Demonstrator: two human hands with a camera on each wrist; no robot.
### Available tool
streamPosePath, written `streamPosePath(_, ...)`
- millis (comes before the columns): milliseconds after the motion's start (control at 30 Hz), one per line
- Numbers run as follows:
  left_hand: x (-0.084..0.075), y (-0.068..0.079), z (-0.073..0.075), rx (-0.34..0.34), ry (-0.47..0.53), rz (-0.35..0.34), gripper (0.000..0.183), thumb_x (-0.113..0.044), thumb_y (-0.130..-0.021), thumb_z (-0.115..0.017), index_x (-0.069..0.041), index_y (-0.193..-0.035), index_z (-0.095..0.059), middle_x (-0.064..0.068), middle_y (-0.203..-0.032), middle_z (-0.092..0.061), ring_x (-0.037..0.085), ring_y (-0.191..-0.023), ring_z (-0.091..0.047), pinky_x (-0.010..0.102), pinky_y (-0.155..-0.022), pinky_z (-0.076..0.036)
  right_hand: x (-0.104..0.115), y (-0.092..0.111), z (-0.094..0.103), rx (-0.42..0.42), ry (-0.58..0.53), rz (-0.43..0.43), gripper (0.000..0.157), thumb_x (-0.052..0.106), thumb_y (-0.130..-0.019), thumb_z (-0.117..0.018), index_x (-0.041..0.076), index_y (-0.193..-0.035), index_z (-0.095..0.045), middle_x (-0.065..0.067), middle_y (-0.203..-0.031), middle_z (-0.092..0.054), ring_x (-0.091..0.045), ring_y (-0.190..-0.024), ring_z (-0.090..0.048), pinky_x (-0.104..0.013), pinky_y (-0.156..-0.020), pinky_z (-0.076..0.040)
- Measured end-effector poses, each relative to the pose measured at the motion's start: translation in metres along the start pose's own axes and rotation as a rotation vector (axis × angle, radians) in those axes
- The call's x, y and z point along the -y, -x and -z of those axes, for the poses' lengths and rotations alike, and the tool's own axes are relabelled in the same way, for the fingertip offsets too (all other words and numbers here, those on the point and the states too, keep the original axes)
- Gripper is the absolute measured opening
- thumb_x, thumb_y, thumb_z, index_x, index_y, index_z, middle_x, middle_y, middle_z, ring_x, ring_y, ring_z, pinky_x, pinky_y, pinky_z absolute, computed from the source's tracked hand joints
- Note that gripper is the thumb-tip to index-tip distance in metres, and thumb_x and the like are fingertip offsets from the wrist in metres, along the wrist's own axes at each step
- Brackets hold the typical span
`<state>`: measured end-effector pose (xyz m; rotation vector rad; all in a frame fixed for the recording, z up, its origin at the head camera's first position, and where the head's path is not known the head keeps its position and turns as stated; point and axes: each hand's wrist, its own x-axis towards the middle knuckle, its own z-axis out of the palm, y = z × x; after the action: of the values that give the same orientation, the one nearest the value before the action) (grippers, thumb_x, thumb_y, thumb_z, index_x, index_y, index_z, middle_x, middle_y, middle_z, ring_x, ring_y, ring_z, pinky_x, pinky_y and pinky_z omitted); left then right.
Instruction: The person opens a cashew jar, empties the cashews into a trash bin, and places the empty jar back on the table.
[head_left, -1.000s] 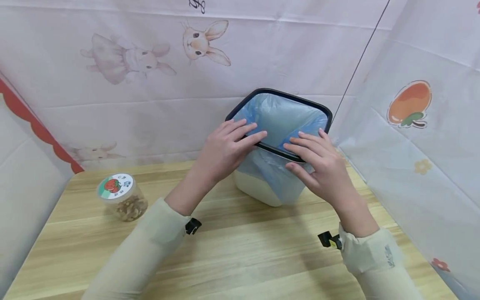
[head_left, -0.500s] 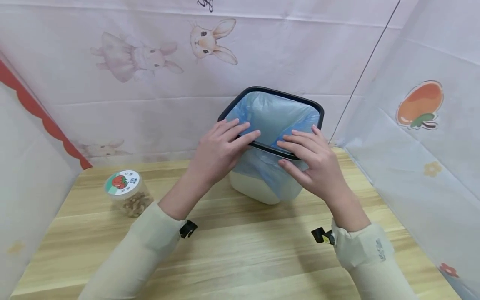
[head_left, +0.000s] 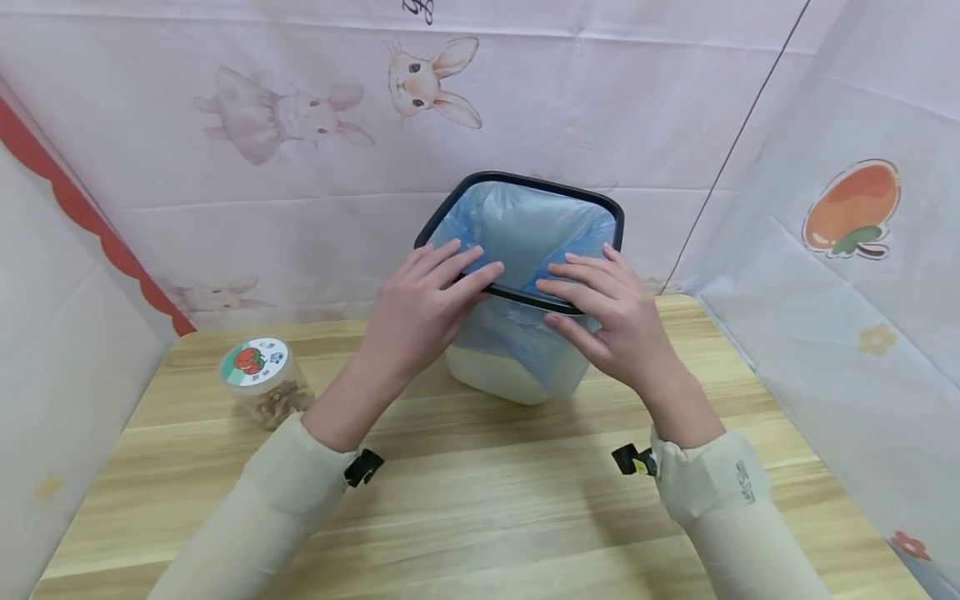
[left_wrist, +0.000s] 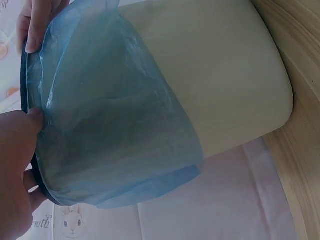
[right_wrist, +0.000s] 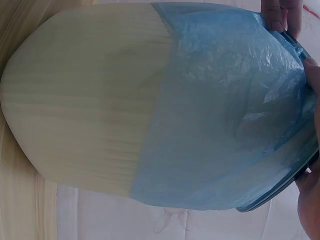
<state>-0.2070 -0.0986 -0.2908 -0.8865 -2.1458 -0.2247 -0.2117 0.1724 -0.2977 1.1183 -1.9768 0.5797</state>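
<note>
Cream waste bin (head_left: 495, 375): stands centre of frame on worktop (head_left: 465, 517). Blue bin liner (head_left: 517, 229): already inside, hangs down outside. Black rim ring (head_left: 551, 185): apparently fitted over liner, pinched by left hand (head_left: 420, 308) and right hand (head_left: 611, 312). Likely outstanding: final pressing, release.

Into bin (head_left: 498, 377): free from above, inside bag (head_left: 517, 229), between far rim (head_left: 551, 185) and fingertips. Blocked along near rim by left hand (head_left: 422, 293) and right hand (head_left: 611, 308), bar a short bare stretch between. Behind bin: closed off by back wall (head_left: 322, 258), can't tell if touching. Passable low over desk (head_left: 487, 517) between left sleeve (head_left: 258, 504) and right sleeve (head_left: 731, 504), up to bin's foot; narrowed by left cam (head_left: 364, 467) and right cam (head_left: 628, 460). Near back left corner: obstructed by jar (head_left: 266, 383), with left sleeve just beside. Along back edge, some room from jar to bin. Toward back right corner: small pocket, hemmed in by right wall (head_left: 810, 358).
</note>
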Motion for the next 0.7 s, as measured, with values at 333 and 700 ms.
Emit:
streamPosePath(333,0.001,0.009,0.007,-0.004,-0.028,0.046,0.04,-0.017,-0.093,-0.071,-0.023,-0.132,-0.066,0.007,-0.135,-0.064,0.031,-0.13,-0.056,0.05,-0.111,-0.04,-0.006,-0.009,-0.008,0.041,-0.063,0.026,0.035,0.04,-0.097,-0.064,0.015,-0.119,-0.074,-0.012,-0.125,-0.069,-0.036,-0.129,-0.055,-0.061,-0.118,-0.019)
streamPosePath(700,-0.003,0.01,0.011,-0.07,-0.067,0.065,0.038,-0.006,-0.092,-0.07,-0.022,-0.127,-0.069,0.005,-0.128,-0.068,0.029,-0.119,-0.064,0.049,-0.108,-0.044,-0.019,-0.014,-0.017,0.068,-0.087,0.016,0.035,0.019,-0.088,-0.073,0.016,-0.123,-0.072,-0.014,-0.139,-0.059,-0.037,-0.145,-0.035,-0.066,-0.116,-0.019)
